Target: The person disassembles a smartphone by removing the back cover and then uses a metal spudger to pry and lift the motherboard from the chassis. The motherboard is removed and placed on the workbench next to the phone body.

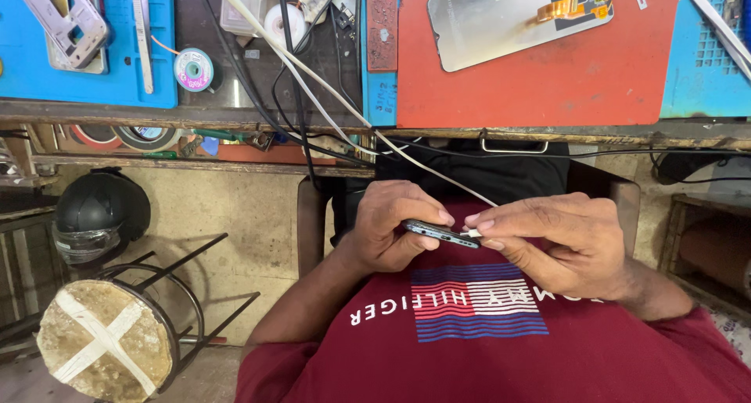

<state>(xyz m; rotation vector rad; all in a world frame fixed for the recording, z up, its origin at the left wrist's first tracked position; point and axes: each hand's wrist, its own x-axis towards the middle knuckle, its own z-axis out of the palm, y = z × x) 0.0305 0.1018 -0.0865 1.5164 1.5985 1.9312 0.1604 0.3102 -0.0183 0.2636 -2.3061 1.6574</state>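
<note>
— What have you got in your hands?

— My left hand (pixel 389 229) is wrapped around a slim dark smartphone (pixel 440 233), held edge-up above my lap, fingers curled over the top and thumb underneath. My right hand (pixel 557 239) is pinched shut on the small white plug (pixel 472 233) of a white charging cable (pixel 328 86), with the plug right at the end of the phone — touching it, though I cannot tell whether it is seated inside.

— Where does the cable run?

— Up from my fingers, over the front edge of the wooden bench (pixel 235 115), and away between the mats along with several black cables (pixel 285 74).

— And on the bench itself?

— A red rubber work mat (pixel 547 82) lies just ahead of me, with a detached phone screen panel with an orange flex ribbon (pixel 508 16) resting on it. To the left is a blue work mat (pixel 86 78) carrying a pale phone frame (pixel 66 23), and beside it a small spool of solder wire (pixel 194 69).

— Anything lower down?

— A black helmet (pixel 98 211) sits to my left under the bench, near a round stool with a worn top crossed by white tape (pixel 106 340).
</note>
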